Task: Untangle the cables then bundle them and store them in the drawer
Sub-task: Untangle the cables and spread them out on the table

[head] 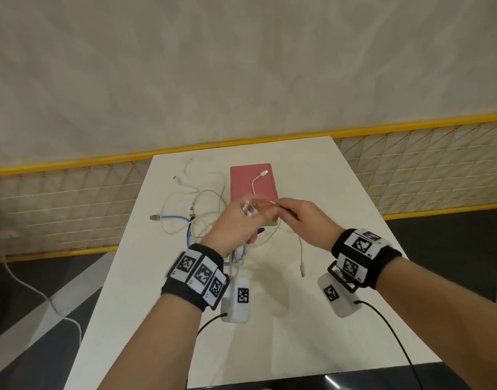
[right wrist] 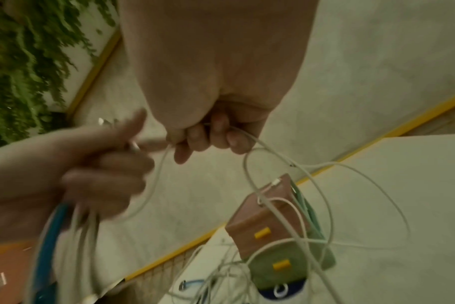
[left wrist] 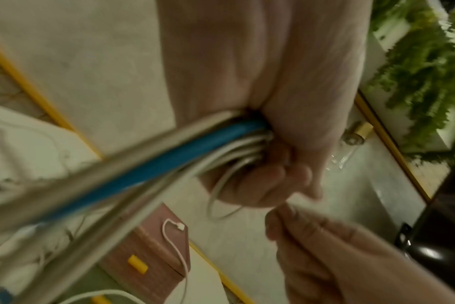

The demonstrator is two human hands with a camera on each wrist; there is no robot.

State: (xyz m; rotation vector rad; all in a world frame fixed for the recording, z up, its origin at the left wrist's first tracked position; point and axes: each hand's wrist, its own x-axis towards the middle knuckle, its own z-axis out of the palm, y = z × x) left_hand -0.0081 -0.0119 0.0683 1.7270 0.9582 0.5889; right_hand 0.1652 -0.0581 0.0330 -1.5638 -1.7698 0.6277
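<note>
A tangle of white cables (head: 185,190) and one blue cable (head: 171,218) lies on the white table (head: 326,192), partly lifted. My left hand (head: 239,220) grips a bunch of them in its fist; the blue cable (left wrist: 169,162) and white strands run out of its curled fingers (left wrist: 273,174). My right hand (head: 300,218), just right of it, pinches one thin white cable (right wrist: 153,185) between thumb and fingers (right wrist: 208,135). Behind both hands stands a small drawer unit (head: 253,182) with a pink top; its yellow-handled drawers (right wrist: 262,226) are closed.
A white plug end (head: 262,173) rests on the drawer unit's top. One loose cable end (head: 302,270) hangs toward the table's near half. A yellow mesh fence (head: 73,192) runs behind the table. Another white cable (head: 30,288) trails on the floor at left. Green plants (left wrist: 424,67) are off to the side.
</note>
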